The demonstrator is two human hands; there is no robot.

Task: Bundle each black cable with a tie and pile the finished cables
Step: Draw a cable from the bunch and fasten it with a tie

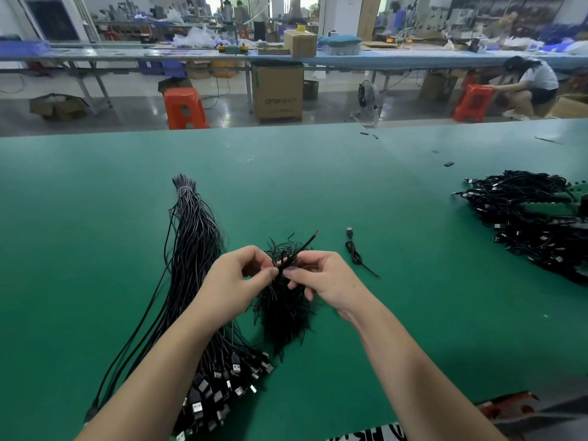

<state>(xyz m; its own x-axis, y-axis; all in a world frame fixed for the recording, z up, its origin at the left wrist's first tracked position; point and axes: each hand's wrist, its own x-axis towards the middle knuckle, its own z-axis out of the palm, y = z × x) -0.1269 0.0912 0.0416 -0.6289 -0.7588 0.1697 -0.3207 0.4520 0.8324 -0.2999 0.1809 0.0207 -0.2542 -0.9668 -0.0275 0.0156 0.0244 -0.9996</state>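
Note:
My left hand (237, 276) and my right hand (321, 281) meet above the green table (318, 186), both pinching a folded black cable (297, 253) whose red-tipped end points up and right. A black tie is wrapped around it between my fingertips. Under my hands lies a loose heap of black ties (283, 313). A long bundle of unbundled black USB cables (197, 249) stretches along the left, plugs toward me. One bundled cable (356, 253) lies alone to the right of my hands. A pile of finished cables (534, 221) sits at the far right.
A few small black scraps (448, 164) lie on the far right part of the table. Beyond the table's far edge are orange stools (183, 108), a cardboard box (277, 93), a floor fan and a crouching person (528, 87).

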